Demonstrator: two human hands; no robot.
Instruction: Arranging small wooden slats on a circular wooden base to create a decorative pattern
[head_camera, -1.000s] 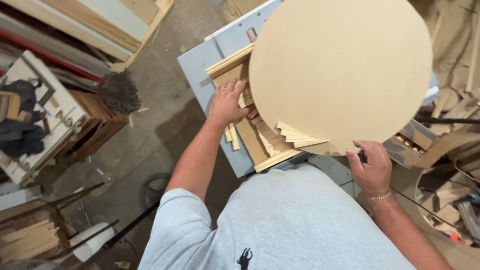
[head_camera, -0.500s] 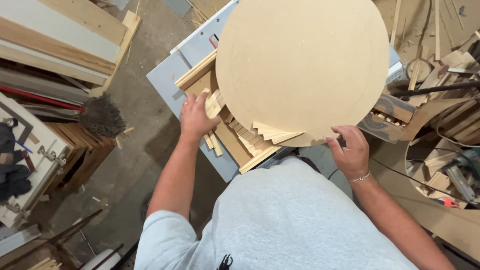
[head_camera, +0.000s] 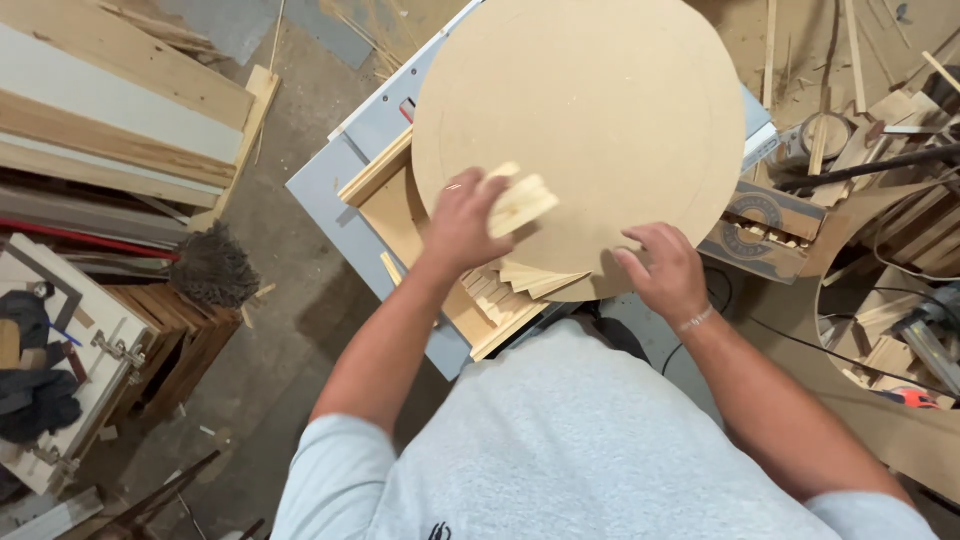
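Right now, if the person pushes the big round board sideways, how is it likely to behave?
The round board looks stiff, lying flat with no sag. Its smooth face would probably slide easily over the wood scraps beneath. It overhangs the saw table, so it might tip unless the right hand steadies it.

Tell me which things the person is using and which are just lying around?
In use:
left hand, holding small wood pieces
right hand, resting on the round board
grey saw table underneath

Lying about:
brush
planks
cardboard box
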